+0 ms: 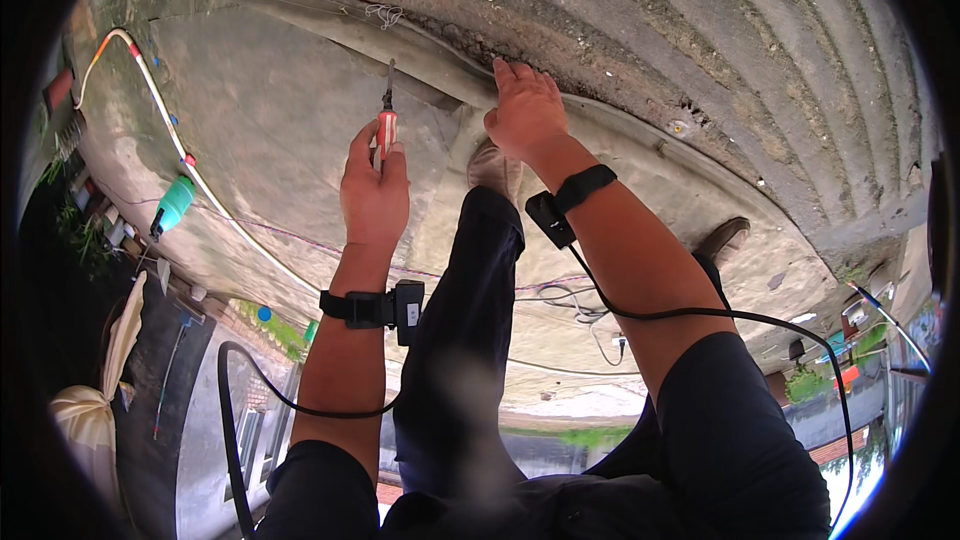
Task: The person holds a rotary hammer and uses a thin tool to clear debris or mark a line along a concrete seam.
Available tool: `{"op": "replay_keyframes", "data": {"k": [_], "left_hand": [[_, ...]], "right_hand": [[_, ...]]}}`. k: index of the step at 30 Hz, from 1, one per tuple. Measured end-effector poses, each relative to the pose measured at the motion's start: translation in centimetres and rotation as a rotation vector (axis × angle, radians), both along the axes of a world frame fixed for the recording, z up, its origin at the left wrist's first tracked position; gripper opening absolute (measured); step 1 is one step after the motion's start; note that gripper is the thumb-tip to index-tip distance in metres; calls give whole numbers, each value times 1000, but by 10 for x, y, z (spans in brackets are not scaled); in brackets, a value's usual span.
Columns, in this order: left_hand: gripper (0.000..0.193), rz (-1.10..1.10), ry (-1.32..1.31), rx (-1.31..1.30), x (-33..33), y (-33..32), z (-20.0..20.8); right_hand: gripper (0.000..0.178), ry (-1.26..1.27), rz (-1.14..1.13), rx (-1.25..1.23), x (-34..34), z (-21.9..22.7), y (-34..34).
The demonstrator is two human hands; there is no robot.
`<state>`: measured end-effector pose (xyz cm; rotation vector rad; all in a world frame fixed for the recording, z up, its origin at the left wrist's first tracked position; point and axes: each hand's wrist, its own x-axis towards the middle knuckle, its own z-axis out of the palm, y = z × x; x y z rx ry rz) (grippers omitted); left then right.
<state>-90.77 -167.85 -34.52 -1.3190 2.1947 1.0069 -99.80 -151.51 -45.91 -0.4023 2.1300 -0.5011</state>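
Observation:
My left hand [375,190] is closed around the red-and-white handle of a screwdriver [388,125], its metal shaft pointing away from me over the grey surface. My right hand [528,110] lies palm down across the raised grey strip [620,125] that borders the corrugated sheeting, fingers stretched forward and nothing visible in its grasp. What its fingertips touch beneath is hidden. Just below that hand is the tip of my brown shoe [496,168]. Each wrist wears a black strap with a small box and a cable.
Grey corrugated sheeting [720,50] with dirt in its grooves spreads beyond the strip. A tangle of thin wire [384,14] lies near its edge. On the left are a white hose [160,105] and a green bottle-like thing [174,204]. A cord [580,305] lies behind my legs.

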Motion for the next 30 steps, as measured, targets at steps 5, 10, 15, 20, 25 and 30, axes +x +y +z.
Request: {"op": "replay_keyframes", "data": {"k": [5, 10, 15, 20, 25, 30], "left_hand": [[48, -49, -241, -18, 83, -11, 13], [56, -272, -568, 4, 163, -14, 57], [61, -274, -639, 101, 210, -22, 128], [53, -329, -506, 261, 157, -41, 172], [45, -378, -262, 264, 86, -71, 221], [46, -486, -312, 270, 73, -87, 257]], "right_hand": [[66, 22, -74, -11, -4, 28, 42], [59, -3, -114, 88, 4, 93, 129], [55, 93, -182, 235, 28, 194, 278], [54, 36, -512, 526, 123, 356, 387], [52, -116, -780, 631, 222, 452, 367], [49, -86, -1034, 449, 349, 446, 319]]}}
